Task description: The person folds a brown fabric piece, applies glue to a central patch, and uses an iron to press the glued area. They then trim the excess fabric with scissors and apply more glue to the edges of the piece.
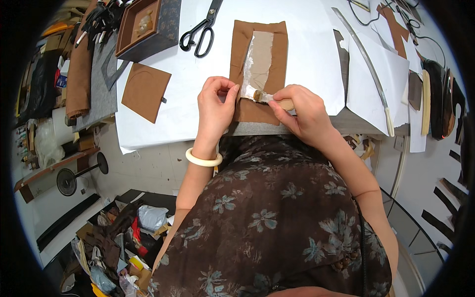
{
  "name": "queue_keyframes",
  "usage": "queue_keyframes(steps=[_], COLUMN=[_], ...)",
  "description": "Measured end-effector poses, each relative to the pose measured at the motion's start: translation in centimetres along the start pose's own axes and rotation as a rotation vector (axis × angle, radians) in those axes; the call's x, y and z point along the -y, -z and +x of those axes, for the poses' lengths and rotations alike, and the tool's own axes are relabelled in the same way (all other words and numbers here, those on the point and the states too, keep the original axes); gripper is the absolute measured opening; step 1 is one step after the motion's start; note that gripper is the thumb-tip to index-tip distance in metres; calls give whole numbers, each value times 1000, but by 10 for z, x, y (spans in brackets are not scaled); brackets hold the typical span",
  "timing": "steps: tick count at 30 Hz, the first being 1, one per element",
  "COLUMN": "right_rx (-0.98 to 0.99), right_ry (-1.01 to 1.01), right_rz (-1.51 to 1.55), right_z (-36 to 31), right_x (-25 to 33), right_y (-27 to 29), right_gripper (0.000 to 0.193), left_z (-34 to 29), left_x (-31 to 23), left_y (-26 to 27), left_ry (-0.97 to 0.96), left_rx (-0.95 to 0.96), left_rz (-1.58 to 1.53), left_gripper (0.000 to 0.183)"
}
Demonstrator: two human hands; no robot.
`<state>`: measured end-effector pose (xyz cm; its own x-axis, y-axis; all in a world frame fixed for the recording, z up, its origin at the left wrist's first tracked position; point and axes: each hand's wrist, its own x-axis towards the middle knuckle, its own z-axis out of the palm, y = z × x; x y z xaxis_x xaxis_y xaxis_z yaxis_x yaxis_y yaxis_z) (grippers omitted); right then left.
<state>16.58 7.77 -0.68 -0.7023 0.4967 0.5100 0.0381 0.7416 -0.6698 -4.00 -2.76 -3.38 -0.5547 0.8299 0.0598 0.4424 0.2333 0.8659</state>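
A brown leather piece [279, 59] lies lengthwise on the table in front of me. On its middle is a beige strip [262, 54], its left side and near end smeared with white paste [249, 89]. My right hand [308, 113] is closed round the wooden handle of a flat brush [285, 104]. The brush's bristles rest on the near end of the strip, in the paste. With thumb and forefinger pinched together, my left hand [216, 103] grips the leather's left edge beside the brush. A cream bangle [204, 161] circles my left wrist.
White paper [183, 109] covers the table. Left lie a brown leather panel [145, 92], an open wooden box [163, 29] and black scissors [203, 37]. A long curved strip [368, 64] and paper sheets [381, 84] lie right. Scraps [118, 247] fill the floor's left.
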Motion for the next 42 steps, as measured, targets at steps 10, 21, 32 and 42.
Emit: queue_keyframes(steps=[10, 21, 32, 42], right_rx=[48, -241, -185, -256], right_ry=[74, -463, -369, -360], right_rz=[-42, 472, 229, 212], right_z=[6, 2, -11, -14], right_x=[9, 11, 6, 15], right_y=[19, 5, -29, -21], right_gripper=[18, 9, 7, 9], left_z=[0, 0, 0, 0], left_x=[1, -1, 2, 1], left_y=[-1, 2, 1, 1], left_ry=[-26, 6, -17, -29], left_rx=[-18, 11, -10, -11], left_rz=[-16, -20, -31, -12], left_gripper=[9, 10, 10, 10])
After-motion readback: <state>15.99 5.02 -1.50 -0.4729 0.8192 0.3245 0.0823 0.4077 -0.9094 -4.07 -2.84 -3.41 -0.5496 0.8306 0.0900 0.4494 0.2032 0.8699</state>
